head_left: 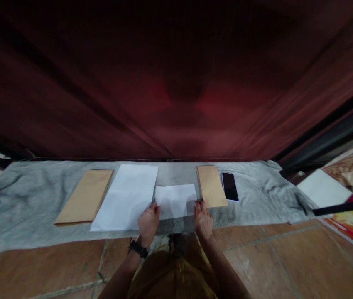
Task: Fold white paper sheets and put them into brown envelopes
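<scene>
A small white sheet of paper (176,201), perhaps folded, lies in front of me on the grey cloth. My left hand (148,223) pinches its left edge, thumb and fingers drawn together. At the opposite edge, my right hand (203,220) has its fingers curled on the paper's side, close to a narrow brown envelope (212,187). Larger white sheets (125,197) are spread to the left, their near right corner beside my left hand. Further left is a wider brown envelope or stack of them (84,197).
The grey cloth (257,195) covers the strip under the papers. A phone (230,187) with a dark screen lies right of the narrow envelope. A dark red fabric wall (176,137) rises directly behind. Dark frame bars (332,124) stand at the right, above tiled floor (319,257).
</scene>
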